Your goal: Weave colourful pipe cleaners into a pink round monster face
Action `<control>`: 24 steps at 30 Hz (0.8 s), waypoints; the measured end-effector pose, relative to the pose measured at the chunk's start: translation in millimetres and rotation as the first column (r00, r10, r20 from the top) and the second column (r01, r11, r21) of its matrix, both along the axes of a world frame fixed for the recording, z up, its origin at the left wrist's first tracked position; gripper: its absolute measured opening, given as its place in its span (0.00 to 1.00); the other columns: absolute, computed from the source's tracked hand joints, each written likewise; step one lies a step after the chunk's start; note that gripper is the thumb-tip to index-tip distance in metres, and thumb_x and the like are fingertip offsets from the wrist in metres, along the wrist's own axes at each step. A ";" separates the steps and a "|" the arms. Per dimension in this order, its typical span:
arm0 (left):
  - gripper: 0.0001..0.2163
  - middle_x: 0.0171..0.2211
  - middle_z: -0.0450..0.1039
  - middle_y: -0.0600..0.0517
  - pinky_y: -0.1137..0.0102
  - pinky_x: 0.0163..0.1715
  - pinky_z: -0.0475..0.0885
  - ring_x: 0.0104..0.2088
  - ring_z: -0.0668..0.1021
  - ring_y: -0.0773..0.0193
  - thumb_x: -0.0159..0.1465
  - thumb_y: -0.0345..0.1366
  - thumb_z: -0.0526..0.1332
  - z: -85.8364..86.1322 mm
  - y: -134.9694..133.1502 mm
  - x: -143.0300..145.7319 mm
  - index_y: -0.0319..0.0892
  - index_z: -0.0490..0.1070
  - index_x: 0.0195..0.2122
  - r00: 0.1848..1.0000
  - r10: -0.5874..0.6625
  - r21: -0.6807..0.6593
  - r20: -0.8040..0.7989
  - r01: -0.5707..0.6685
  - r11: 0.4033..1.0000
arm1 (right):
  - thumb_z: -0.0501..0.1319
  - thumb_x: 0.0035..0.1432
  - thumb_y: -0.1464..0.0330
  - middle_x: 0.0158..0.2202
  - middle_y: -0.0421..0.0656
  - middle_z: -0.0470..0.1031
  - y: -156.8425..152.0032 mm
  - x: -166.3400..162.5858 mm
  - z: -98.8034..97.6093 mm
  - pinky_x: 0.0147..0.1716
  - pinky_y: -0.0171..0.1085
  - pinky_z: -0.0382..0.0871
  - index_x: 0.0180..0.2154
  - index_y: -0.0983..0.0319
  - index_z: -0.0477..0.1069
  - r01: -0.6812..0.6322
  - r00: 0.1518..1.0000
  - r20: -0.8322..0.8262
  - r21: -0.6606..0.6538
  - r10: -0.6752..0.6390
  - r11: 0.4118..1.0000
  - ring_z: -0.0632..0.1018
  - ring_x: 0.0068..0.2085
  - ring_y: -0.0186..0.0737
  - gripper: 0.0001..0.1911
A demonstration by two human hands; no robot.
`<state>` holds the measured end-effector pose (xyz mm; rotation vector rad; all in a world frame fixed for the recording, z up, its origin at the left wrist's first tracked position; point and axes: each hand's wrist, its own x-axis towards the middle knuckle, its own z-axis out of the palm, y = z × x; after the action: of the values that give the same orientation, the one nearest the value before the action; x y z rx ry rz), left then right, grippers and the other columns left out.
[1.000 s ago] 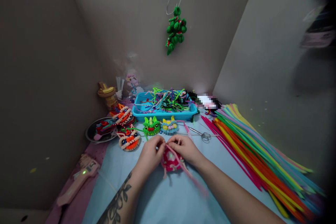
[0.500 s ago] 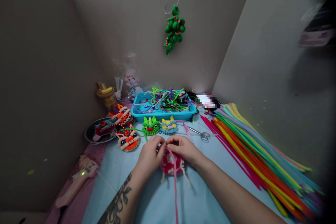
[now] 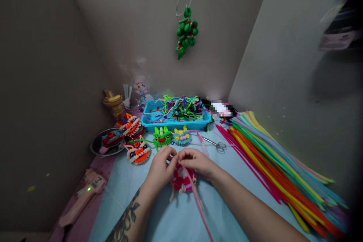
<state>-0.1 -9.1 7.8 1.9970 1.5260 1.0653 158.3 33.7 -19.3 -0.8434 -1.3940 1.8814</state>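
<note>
Grey partition walls are seen round a corner desk spread with a pale blue cover; near the middle, the left hand and the right hand are brought together fingertip to fingertip over a red fuzzy figure lying on the cover; the left fingertips are pinched on the figure's far edge, the right fingertips are pinched on a pink stem where it meets that edge; the stem's free length is trailed toward the near edge of the desk. Farther off, a green figure, a blue-and-yellow figure and an orange figure are laid in a row before a blue tray of offcuts; scissors are noted just right of them; a long bundle of coloured stems is stacked along the right; a glue gun is rested at the near left. Risk, as judged: the loose trailing stem could be snagged by a forearm and the pinch pulled loose; a wire end could be driven into a fingertip if pressed hard.
</note>
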 end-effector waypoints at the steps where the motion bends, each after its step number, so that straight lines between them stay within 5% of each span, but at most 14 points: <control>1: 0.05 0.28 0.68 0.52 0.72 0.30 0.65 0.31 0.72 0.63 0.61 0.31 0.55 0.1 0.2 -0.1 0.42 0.66 0.27 1.000 0.003 0.006 -0.003 -0.003 1.000 | 0.68 0.41 0.68 0.21 0.35 0.68 0.6 0.4 -1.5 0.25 0.30 0.58 0.25 0.64 0.71 0.006 1.000 0.001 0.020 -0.006 1.000 0.67 0.24 0.29 0.09; 10: 0.05 0.28 0.67 0.53 0.71 0.31 0.64 0.31 0.71 0.64 0.60 0.30 0.55 -1.6 -1.3 -0.6 0.42 0.65 0.27 1.000 0.015 0.014 0.011 -0.015 1.000 | 0.72 0.40 0.64 0.33 0.43 0.77 4.1 7.2 -1.4 0.35 0.36 0.65 0.28 0.64 0.77 -0.028 0.999 -0.016 0.092 0.030 0.995 0.74 0.33 0.37 0.13; 24: 0.05 0.28 0.68 0.52 0.70 0.31 0.65 0.31 0.72 0.63 0.60 0.31 0.55 0.5 -1.7 0.5 0.42 0.65 0.26 0.999 0.033 0.011 0.028 -0.033 0.999 | 0.72 0.38 0.59 0.21 0.37 0.73 0.1 0.8 -4.7 0.22 0.30 0.58 0.26 0.66 0.75 0.011 1.000 -0.018 -0.027 -0.011 1.000 0.68 0.21 0.28 0.18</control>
<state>0.3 -10.8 8.3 1.9629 1.5469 1.1130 159.1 33.8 -24.0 -0.8435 -1.3540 1.8985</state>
